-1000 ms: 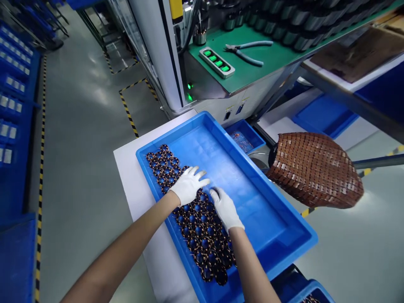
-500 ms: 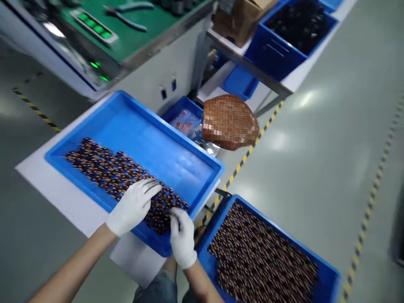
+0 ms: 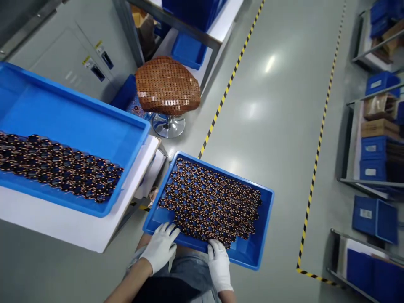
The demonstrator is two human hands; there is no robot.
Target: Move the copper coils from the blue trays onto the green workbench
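A blue tray (image 3: 267,227) in front of my lap holds rows of small dark copper-wound coils (image 3: 214,198). My left hand (image 3: 160,246), in a white glove, lies over the tray's near edge with its fingers stretched out beside the left end of the coils. Also gloved, my right hand (image 3: 218,263) reaches over the same edge, thumb apart from the fingers, its fingertips at the nearest row. Nothing shows in either hand. To the left, a second blue tray (image 3: 94,105) on a white board holds a band of similar coils (image 3: 63,166).
A brown woven stool (image 3: 167,86) on a chrome base stands beyond the trays. Behind it is a shelf (image 3: 208,38) with blue bins. Yellow-black tape (image 3: 225,94) runs along the floor. Racks (image 3: 372,181) with boxes and bins line the right side.
My view has swung right. Both hands have left the coils in the left tray and are now at the near edge of the right tray.
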